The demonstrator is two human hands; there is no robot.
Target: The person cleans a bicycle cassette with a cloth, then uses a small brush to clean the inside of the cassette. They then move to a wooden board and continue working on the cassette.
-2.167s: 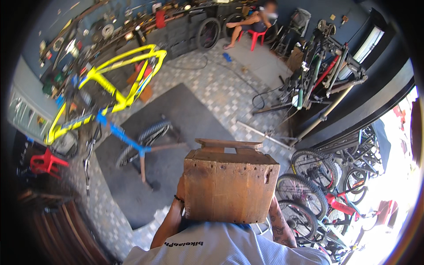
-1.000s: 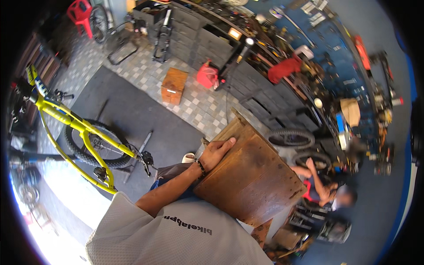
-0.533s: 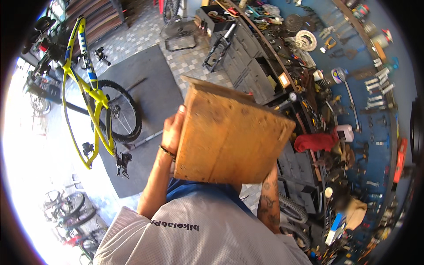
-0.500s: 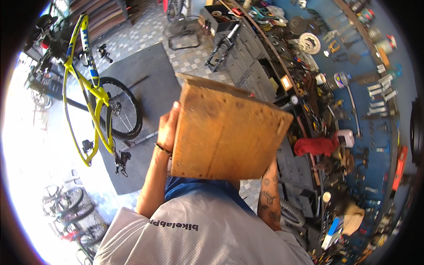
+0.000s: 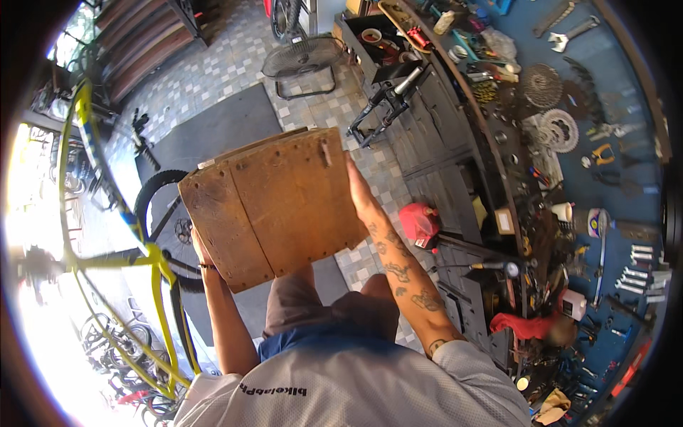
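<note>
A worn brown wooden box (image 5: 284, 206) is held up in front of my body, a broad flat face with a dark seam turned up toward me. My right hand (image 5: 361, 191) presses along its right side, with the fingers mostly hidden behind it. At the box's lower left edge is my left hand (image 5: 201, 250), largely covered by the wood, a dark bracelet on its wrist. What the box contains, if anything, cannot be seen.
To the left stands a yellow bicycle frame (image 5: 158, 260) with its wheel over a dark mat (image 5: 213, 122). A floor fan (image 5: 302, 57), a suspension fork (image 5: 388, 103) and a red container (image 5: 420, 224) are ahead and right. A cluttered workbench (image 5: 491, 153) lines the right.
The box has swung left across my view and tilted the other way. My right hand, hidden before, now shows on its side. My view has turned, bringing the red container into sight.
</note>
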